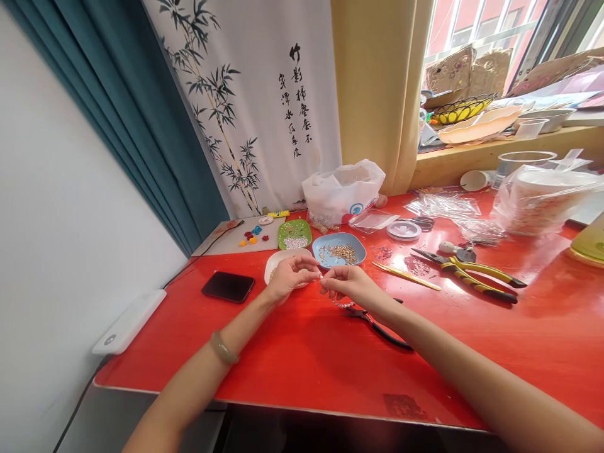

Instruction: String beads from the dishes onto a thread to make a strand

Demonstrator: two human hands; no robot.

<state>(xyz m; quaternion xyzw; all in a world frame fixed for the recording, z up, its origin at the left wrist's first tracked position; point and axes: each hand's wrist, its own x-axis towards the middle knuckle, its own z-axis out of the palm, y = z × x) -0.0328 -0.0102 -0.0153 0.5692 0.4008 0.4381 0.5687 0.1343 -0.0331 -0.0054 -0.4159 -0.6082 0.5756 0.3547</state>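
Observation:
My left hand [291, 277] is closed in a pinch, thumb against fingers, on something tiny and whitish. Its fingertips almost meet those of my right hand [348, 283], which pinches a string of beads [343, 304]. The pale pinkish beads hang in a curve below my right fingers, partly hidden by the hand. Behind my left hand is a white dish [274, 263] with small beads, half covered. Just beyond the hands, a blue dish [321, 242] holds gold beads. Small pliers with black handles [384, 335] lie under my right forearm.
A green dish [294, 225] of beads stands farther back. At left lie a black phone [228, 287] and a white power strip [129, 322]. Tweezers [406, 275] and yellow-black pliers [467, 274] lie right. A plastic bag [343, 192] sits at the back of the red table [283, 365].

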